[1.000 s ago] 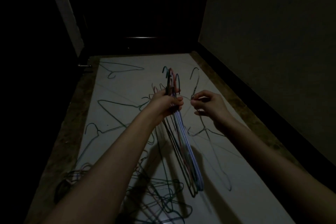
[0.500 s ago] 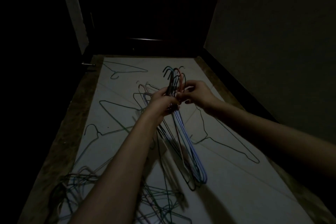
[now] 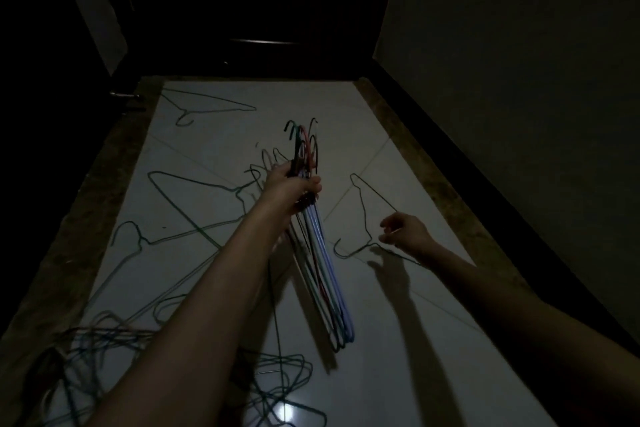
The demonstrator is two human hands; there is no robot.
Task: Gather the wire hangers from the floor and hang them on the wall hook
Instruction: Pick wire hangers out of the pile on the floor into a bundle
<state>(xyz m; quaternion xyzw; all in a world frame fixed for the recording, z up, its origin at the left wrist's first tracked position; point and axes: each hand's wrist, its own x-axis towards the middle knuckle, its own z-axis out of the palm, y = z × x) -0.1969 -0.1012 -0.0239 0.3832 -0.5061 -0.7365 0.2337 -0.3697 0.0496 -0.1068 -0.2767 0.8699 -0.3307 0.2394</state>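
My left hand [image 3: 291, 187] grips a bundle of several coloured wire hangers [image 3: 320, 246] at their necks, hooks pointing away from me, bodies hanging down toward the floor. My right hand [image 3: 407, 234] hovers low at the right with loosely curled fingers, just above a dark wire hanger [image 3: 367, 215] lying on the white floor; it holds nothing. More green hangers [image 3: 194, 204] lie spread on the floor to the left, one hanger [image 3: 207, 104] lies far back, and a tangled pile of hangers [image 3: 166, 357] sits near my feet. No wall hook is visible.
The white tiled floor [image 3: 398, 340] is a narrow strip between a dark wall [image 3: 519, 80] on the right and a brown border [image 3: 79, 218] on the left. A dark doorway [image 3: 249, 10] closes the far end. The scene is dim.
My right hand left the bundle's hooks and dropped down to the right, over the dark hanger on the floor. My left hand keeps holding the bundle, now with one more hanger in it.
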